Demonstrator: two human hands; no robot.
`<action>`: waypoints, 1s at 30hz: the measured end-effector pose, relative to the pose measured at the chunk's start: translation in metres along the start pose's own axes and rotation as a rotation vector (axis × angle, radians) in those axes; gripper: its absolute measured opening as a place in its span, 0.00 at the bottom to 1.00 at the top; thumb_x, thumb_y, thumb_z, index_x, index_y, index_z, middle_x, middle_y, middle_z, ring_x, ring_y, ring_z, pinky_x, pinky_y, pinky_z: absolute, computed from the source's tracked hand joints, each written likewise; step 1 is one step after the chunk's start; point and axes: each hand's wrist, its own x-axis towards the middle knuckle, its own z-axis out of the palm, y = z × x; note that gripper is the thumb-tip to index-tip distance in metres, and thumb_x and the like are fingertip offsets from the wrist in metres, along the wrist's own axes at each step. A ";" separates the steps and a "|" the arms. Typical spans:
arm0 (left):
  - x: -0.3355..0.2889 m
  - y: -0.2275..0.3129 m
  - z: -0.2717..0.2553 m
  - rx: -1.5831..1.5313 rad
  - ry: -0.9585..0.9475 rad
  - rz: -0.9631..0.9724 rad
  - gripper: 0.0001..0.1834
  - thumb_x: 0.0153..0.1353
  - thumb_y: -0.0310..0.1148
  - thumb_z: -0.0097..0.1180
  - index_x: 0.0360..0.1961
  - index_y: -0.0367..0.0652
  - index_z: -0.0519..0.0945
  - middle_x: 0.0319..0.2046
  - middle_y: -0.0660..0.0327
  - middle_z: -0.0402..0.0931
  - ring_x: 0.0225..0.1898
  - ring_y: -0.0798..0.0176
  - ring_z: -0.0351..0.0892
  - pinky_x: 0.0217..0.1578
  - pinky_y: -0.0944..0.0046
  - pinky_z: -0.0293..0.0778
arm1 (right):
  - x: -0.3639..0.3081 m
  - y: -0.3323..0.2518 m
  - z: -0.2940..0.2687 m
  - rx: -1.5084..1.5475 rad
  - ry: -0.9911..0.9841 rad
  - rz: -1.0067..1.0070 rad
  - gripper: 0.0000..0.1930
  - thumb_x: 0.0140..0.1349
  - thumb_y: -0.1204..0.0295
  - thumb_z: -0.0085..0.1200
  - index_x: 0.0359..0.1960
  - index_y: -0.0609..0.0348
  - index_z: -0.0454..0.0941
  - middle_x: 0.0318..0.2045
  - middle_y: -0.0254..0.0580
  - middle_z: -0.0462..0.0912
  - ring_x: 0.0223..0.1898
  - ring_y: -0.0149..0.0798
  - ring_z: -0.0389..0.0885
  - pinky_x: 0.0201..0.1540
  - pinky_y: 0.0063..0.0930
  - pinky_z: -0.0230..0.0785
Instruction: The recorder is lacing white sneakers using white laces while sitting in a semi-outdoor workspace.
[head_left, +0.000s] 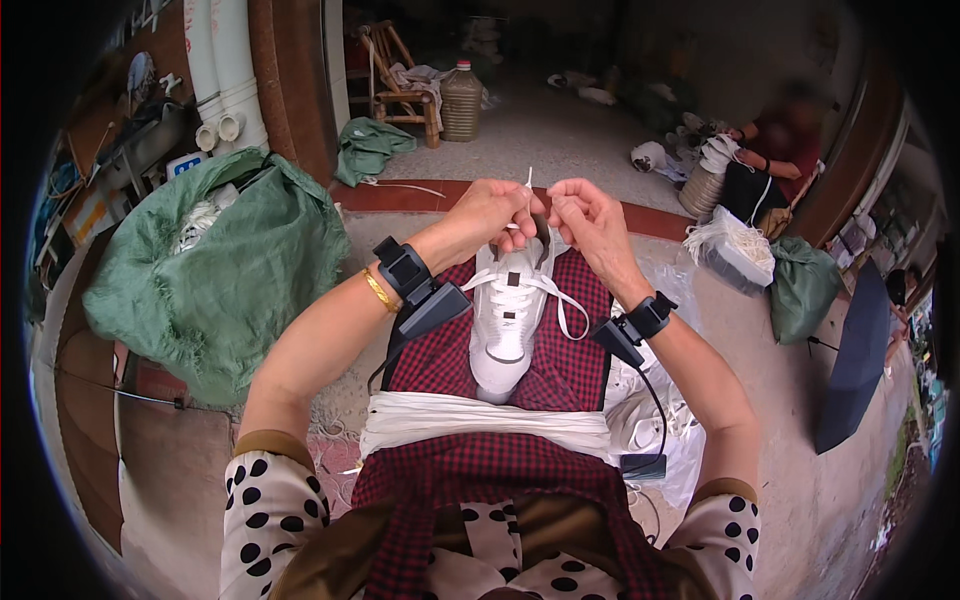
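Observation:
A white sneaker (503, 335) lies on my lap over a red-and-black checked apron (430, 360), its toe towards me. A white shoelace (572, 305) runs through its eyelets and loops out on both sides. Above the shoe's opening my left hand (497, 212) is closed in a pinch on a shoelace, whose thin tip sticks up past the fingers. Close beside it, my right hand (588, 215) has thumb and fingertips pressed together; whatever is between them is too small to make out. A bundle of white laces (480, 425) is stretched across my lap.
A green sack (220, 270) holding white items stands at left. White laces or shoes in clear plastic (650, 405) lie to my right. Farther right are a lace-filled box (735, 245), a green bag (803, 290) and a dark panel (850, 360). Another person (790, 150) sits at far right.

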 end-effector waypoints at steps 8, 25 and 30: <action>0.003 -0.008 0.006 -0.156 0.042 -0.037 0.12 0.73 0.33 0.43 0.42 0.35 0.76 0.30 0.57 0.81 0.20 0.74 0.72 0.16 0.76 0.63 | -0.018 0.038 0.028 -0.180 -0.115 0.077 0.11 0.67 0.69 0.50 0.34 0.66 0.80 0.21 0.38 0.84 0.18 0.26 0.76 0.23 0.23 0.68; -0.103 -0.086 -0.081 0.609 0.774 0.194 0.44 0.55 0.20 0.56 0.73 0.45 0.54 0.44 0.51 0.80 0.37 0.62 0.82 0.30 0.68 0.77 | -0.083 0.049 -0.087 -0.833 0.181 0.365 0.12 0.56 0.74 0.61 0.42 0.64 0.80 0.27 0.46 0.85 0.25 0.37 0.83 0.28 0.31 0.72; -0.069 -0.079 -0.032 0.746 0.368 0.425 0.26 0.53 0.17 0.56 0.55 0.43 0.74 0.49 0.55 0.76 0.30 0.63 0.76 0.29 0.68 0.72 | -0.054 0.044 -0.019 -0.733 -0.123 -0.429 0.15 0.59 0.78 0.53 0.49 0.62 0.70 0.38 0.51 0.81 0.41 0.55 0.80 0.44 0.41 0.73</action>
